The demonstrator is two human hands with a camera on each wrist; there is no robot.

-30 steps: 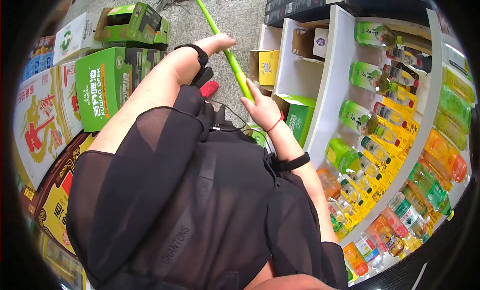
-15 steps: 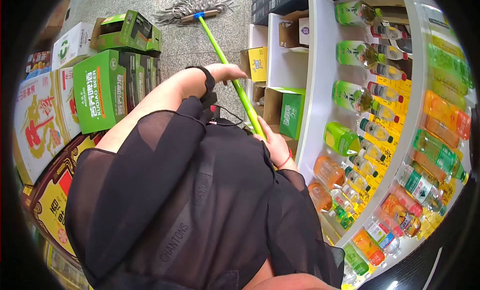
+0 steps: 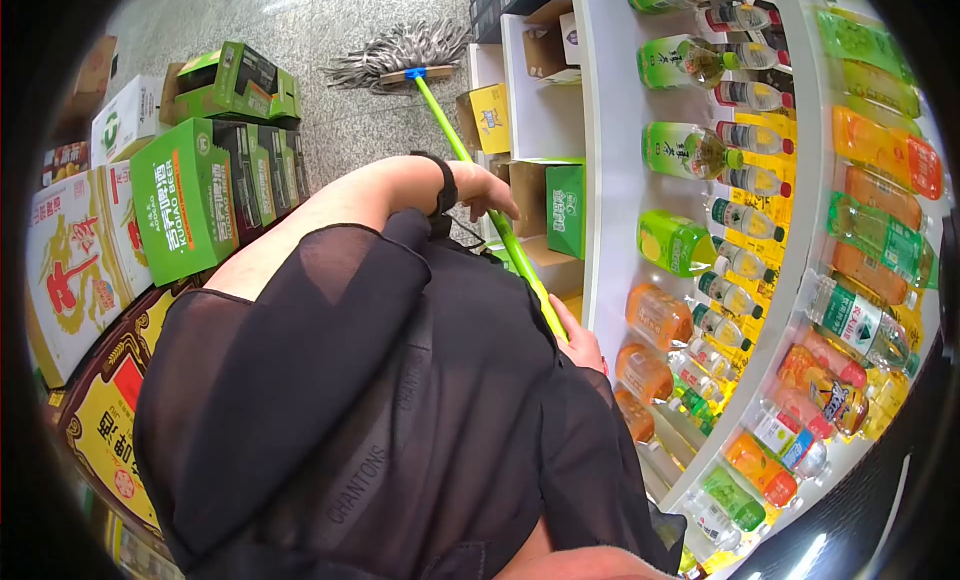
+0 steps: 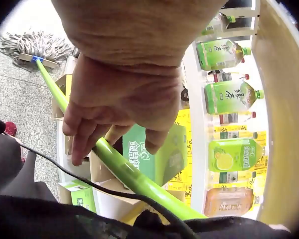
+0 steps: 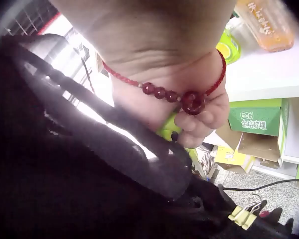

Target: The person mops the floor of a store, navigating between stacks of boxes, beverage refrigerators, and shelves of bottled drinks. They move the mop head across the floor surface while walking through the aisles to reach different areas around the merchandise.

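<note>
A mop (image 3: pixel 395 60) with grey strands, a blue joint and a long bright green handle (image 3: pixel 450 120) stretches from the floor back toward the person's body. My left hand (image 3: pixel 485 190) loosely holds the handle partway along, its fingers on one side and its thumb (image 4: pixel 153 142) on the other. Nearer the body, my right hand (image 3: pixel 582 350) grips the handle's upper part. In the right wrist view its curled fingers (image 5: pixel 202 124) hide most of the green pole, below a red beaded bracelet (image 5: pixel 179 97). The mop head lies spread on the speckled floor in the head view.
White shelves (image 3: pixel 590 180) with bottled drinks (image 3: pixel 685 150) run along the right. Open cartons (image 3: pixel 565 210) sit in the lower shelves. Stacked beer boxes (image 3: pixel 185 205) line the left side. A dark cable (image 4: pixel 109 190) hangs near the handle. Speckled floor (image 3: pixel 345 115) extends ahead.
The mop head, at the frame's top edge a second ago, is now lower and nearer. My right hand has drawn back toward the body and down with the handle; the left hand has come nearer too.
</note>
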